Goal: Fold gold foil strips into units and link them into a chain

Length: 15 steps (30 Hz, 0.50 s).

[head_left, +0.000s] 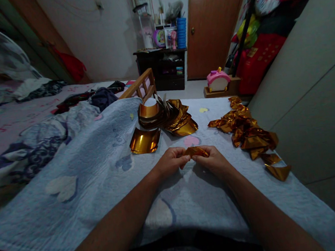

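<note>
Between my two hands is a sheet of gold foil paper [196,151], partly folded. My left hand [173,160] pinches its left end with thumb and fingers. The right end is gripped by my right hand [211,159], its thumb on the near side. Both hands are just above the blue quilt [193,202]. Beyond them lies a fanned stack of curved gold foil sheets [166,115], with a few flat, shiny sheets [145,140] at its near left. To the right, folded gold foil pieces [245,129] lie in a loose heap.
A wooden rail [139,84] rises past the quilt's far edge. Rumpled clothes [74,119] lie on the bed at left. A pale cabinet [314,126] borders the right side. Farther back stand a pink toy case [218,81] and a dark shelf [161,68].
</note>
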{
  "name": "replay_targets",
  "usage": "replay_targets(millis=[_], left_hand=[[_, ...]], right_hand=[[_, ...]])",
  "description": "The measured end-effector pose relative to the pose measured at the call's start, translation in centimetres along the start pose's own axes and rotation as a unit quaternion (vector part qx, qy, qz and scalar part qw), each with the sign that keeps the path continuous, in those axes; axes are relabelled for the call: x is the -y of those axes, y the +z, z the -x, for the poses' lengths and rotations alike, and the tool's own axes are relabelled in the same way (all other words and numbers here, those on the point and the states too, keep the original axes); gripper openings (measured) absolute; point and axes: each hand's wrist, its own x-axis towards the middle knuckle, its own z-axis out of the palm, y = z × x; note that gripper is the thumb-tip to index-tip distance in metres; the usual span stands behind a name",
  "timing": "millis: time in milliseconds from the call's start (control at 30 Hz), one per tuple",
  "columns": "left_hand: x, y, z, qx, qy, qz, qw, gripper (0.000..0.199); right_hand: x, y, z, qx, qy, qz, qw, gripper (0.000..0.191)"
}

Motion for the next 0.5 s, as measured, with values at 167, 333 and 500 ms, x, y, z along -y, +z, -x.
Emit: replay_targets(millis=[167,333,500], left_hand=[[0.1,-0.2,0.0,0.01,-0.013,0.039,0.999,0.028],[-0.1,-0.4,0.1,-0.011,-0.015,0.052,0.998,0.026],[-0.2,-0.8,0.1,-0.028,-0.02,0.061,0.998,0.026]], right_hand=[[0.3,-0.8,0.2,-0.012,0.027,0.004,1.0,0.029],[0.3,-2.1,0.2,-0.032,0.029,-0.008,0.999,0.032],[0.2,-2.7,0.1,-0.036,0.028,-0.043,0.998,0.034]])
